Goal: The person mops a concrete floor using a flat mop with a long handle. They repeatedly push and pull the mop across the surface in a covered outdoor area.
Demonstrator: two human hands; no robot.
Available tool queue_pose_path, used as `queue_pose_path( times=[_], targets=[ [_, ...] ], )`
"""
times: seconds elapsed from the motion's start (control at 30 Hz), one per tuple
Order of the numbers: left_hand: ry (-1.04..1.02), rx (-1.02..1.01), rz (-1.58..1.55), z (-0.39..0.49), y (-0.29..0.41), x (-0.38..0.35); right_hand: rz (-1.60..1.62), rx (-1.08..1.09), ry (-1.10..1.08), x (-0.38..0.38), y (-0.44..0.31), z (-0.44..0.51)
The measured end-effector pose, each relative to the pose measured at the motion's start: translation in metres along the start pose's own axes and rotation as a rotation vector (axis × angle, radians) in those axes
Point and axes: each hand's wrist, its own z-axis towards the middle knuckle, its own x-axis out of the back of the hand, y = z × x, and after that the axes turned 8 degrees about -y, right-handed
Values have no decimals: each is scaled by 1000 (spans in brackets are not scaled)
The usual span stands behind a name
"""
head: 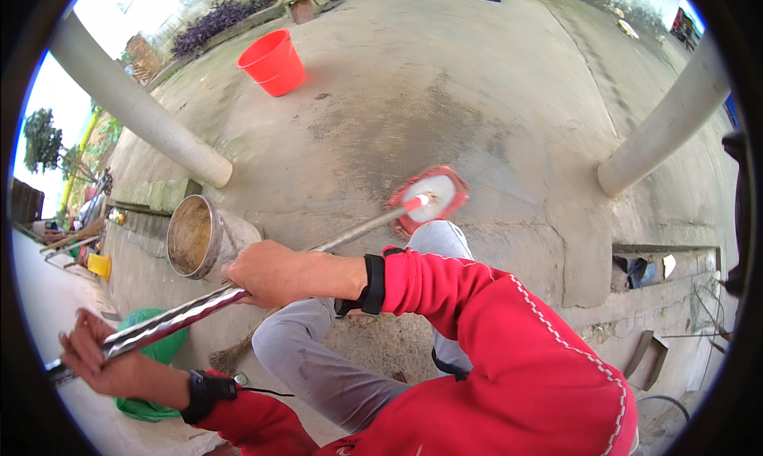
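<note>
Across the view slants a mop with a metal pole. Near the pole's upper end, my left hand is wrapped around it. Farther down the pole, my right hand grips it with the back of the hand facing up. At the far end, the flat mop head, pale on top with a red fringe, lies on the concrete floor and looks blurred. A dark, damp-looking patch spreads over the floor beyond it. Both wrists carry black bands.
A dirty white bucket stands just beyond my right hand, and a red bucket farther off. Pale columns rise at left and right. Green plastic and a straw broom lie by my left arm. A recess opens at right.
</note>
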Motion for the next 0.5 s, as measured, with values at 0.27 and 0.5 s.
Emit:
queue_pose_path(
  times=[0.27,0.5],
  targets=[
    [-330,207,-661,-23,-93,-48,-93,-263,59,40,53,-55],
    [-134,357,-614,-74,-131,-125,-347,-499,220,73,125,-83]
  ],
)
